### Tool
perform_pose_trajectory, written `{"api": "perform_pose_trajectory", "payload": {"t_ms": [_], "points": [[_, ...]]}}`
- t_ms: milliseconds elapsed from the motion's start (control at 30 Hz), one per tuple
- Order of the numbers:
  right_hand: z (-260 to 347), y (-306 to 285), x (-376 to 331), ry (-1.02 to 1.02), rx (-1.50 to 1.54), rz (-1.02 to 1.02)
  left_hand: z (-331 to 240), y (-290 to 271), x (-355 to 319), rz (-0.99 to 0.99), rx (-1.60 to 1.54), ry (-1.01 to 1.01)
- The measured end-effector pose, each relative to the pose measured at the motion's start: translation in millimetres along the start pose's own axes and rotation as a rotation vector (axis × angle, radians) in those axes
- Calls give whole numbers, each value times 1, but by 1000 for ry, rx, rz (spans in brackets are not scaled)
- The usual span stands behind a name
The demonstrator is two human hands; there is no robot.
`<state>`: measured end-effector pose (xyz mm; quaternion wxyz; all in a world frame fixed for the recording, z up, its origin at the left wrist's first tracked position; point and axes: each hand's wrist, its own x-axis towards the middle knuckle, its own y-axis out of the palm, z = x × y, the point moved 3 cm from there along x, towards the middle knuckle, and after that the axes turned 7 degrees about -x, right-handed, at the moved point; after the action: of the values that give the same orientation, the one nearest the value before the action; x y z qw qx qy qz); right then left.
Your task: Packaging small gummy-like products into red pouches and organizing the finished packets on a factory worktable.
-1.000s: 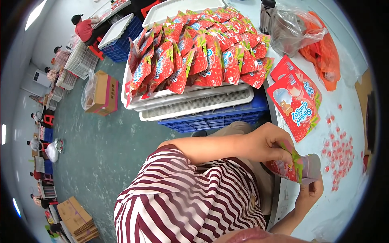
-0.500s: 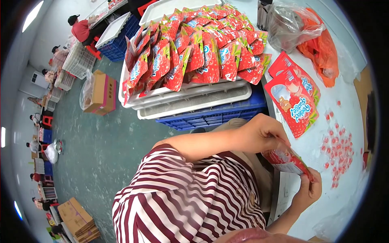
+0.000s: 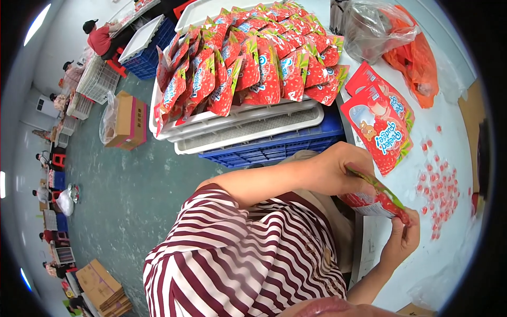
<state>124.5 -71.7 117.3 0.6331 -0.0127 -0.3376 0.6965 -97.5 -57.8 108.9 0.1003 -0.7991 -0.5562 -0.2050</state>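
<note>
A red pouch with a green top edge (image 3: 381,199) is held over the white table's edge between both my hands. My left hand (image 3: 338,170) grips its upper left end. My right hand (image 3: 402,236) pinches its lower right end. Flat empty red pouches (image 3: 381,122) lie stacked on the table just beyond. Several small red wrapped candies (image 3: 439,185) are scattered on the table to the right of my hands.
White trays (image 3: 248,124) stacked on a blue crate (image 3: 280,150) hold several filled red pouches (image 3: 253,58). A clear bag (image 3: 372,26) and an orange bag (image 3: 417,58) lie at the far right. Cardboard boxes (image 3: 127,119) stand on the green floor. Other people sit at far left.
The pouch has tilted from upright to slanting down to the right. My right hand has moved up to its lower end, and my left hand has slid along its top.
</note>
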Motion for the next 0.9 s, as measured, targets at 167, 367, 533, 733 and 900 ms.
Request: {"api": "perform_pose_trajectory", "payload": {"t_ms": [167, 367, 533, 733, 900], "points": [[6, -3, 7, -84, -53, 80, -11, 6, 0, 16, 118, 216], [-4, 2, 2, -44, 113, 38, -13, 6, -2, 41, 96, 111], [-2, -3, 12, 80, 262, -150, -12, 2, -3, 18, 161, 227], [48, 4, 20, -408, -558, 238, -15, 13, -4, 54, 343, 370], [46, 19, 17, -397, -483, 269, -17, 13, -5, 72, 367, 363]]}}
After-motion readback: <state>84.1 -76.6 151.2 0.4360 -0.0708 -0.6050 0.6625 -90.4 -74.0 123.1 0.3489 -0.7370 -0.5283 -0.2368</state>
